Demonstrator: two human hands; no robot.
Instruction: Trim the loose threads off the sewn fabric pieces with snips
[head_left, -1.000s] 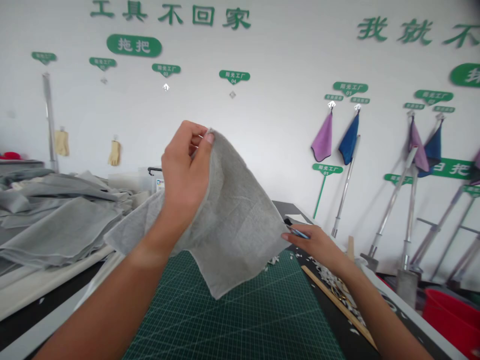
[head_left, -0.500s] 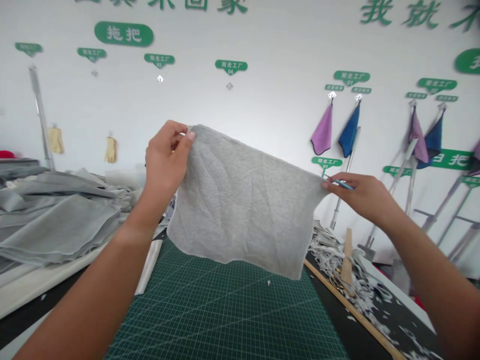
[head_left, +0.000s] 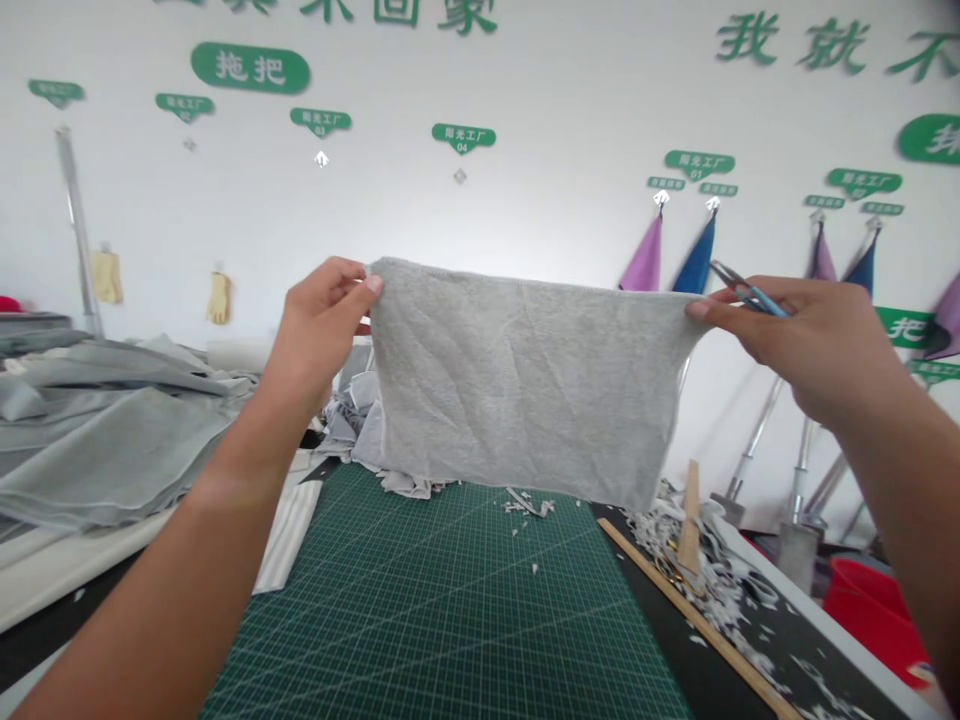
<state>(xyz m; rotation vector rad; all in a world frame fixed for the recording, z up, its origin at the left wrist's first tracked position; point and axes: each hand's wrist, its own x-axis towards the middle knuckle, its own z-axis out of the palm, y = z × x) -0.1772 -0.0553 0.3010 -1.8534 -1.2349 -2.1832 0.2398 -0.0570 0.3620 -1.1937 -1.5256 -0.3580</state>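
Observation:
A grey cloth (head_left: 525, 385) with a stitched edge hangs upright between my two hands, above a green cutting mat (head_left: 450, 610). My left hand (head_left: 322, 310) pinches its upper left corner. At the upper right corner, the fingers of my right hand (head_left: 810, 325) are closed on the fabric. That same hand also carries small blue-handled thread snips (head_left: 750, 292), their metal tips pointing up and to the left. The cloth hides part of the mat's far end.
Grey cloths (head_left: 112, 430) lie piled at the left. Scraps and thread clippings (head_left: 720, 580) lie beside a wooden strip (head_left: 697, 620) on the right. A red bucket (head_left: 877, 615) stands at far right. Purple and blue cloths (head_left: 696, 255) hang on the wall.
My right hand has risen and moved right, so the cloth's top edge is nearly level and stretched wider. My left hand has dipped slightly. More of the mat's far end shows.

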